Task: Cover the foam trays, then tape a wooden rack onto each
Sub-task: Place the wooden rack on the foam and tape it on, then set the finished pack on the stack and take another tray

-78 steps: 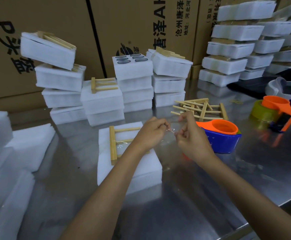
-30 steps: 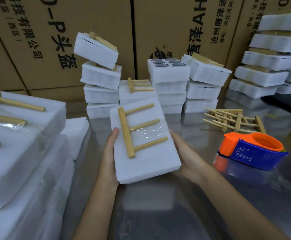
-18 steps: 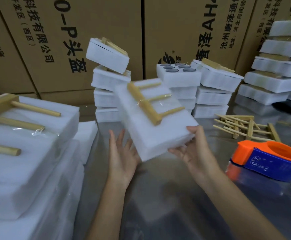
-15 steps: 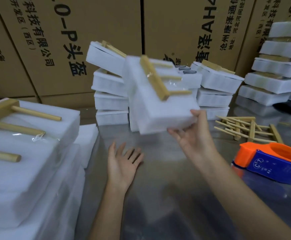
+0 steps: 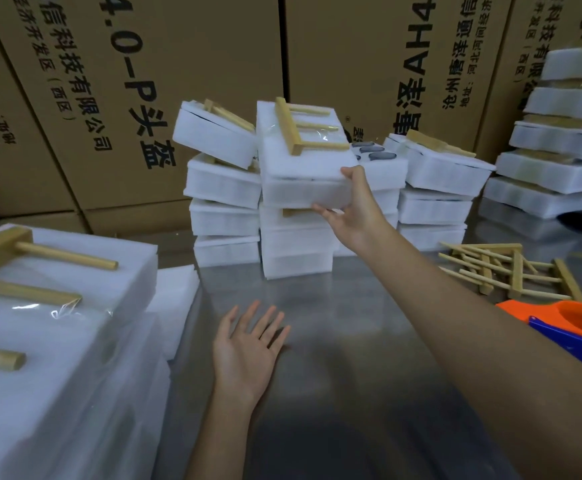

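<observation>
While right hand (image 5: 353,209) grips the near right corner of a foam tray (image 5: 300,171) with taped rack (image 5: 303,128), tray sits atop the middle stack (image 5: 294,244). Left hand (image 5: 248,351) hovers flat, fingers spread, holding nothing, over the surface (image 5: 351,375), nearer than the stack.

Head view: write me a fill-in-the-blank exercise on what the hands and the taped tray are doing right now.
1. The ____ hand grips the taped tray at its near corner.
2. The left hand is open, palm ____, holding nothing.
3. A wooden ____ is taped on top of the tray.
4. The tape dispenser is orange and ____.

Missing words: right; up; rack; blue
</observation>
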The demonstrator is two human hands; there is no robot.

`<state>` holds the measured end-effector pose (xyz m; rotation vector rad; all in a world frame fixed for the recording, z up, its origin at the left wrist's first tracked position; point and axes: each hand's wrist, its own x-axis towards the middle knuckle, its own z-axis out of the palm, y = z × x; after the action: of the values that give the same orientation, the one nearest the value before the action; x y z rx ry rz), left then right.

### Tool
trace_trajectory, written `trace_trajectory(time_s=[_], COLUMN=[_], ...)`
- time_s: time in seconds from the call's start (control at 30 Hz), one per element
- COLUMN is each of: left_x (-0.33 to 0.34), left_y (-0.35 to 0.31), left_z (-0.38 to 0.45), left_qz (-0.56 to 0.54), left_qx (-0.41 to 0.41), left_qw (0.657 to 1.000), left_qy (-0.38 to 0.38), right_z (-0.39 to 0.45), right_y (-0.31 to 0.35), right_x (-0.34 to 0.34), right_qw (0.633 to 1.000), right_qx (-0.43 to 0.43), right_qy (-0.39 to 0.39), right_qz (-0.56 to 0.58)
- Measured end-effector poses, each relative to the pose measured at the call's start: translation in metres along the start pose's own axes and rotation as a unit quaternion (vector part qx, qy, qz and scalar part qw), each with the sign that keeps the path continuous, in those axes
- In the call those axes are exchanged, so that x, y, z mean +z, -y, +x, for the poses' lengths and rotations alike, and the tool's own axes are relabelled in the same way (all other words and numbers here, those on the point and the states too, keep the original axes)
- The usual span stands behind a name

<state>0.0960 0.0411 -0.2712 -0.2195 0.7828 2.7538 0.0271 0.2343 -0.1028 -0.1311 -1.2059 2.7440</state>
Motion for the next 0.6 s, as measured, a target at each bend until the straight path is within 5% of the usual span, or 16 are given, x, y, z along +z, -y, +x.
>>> trace_trajectory(time_s=[0.3,0.6], left_x=[-0.001,0.001], left_y=[0.0,0.0], left_z=[0.0,-0.003], left_qz=[-0.002,0.008], left_qx=[0.001,0.003], left_qw=[1.0,1.0], left_qy=[0.023,0.026], right_z=[0.003,0.009], right_y=[0.017,0.0], right_x=[0.011,0.027], right_qw=[0.975,0.962], right_qx=[-0.107,-0.035], right_qy=[-0.094,-0.064], right_qz=[-0.169,-0.263])
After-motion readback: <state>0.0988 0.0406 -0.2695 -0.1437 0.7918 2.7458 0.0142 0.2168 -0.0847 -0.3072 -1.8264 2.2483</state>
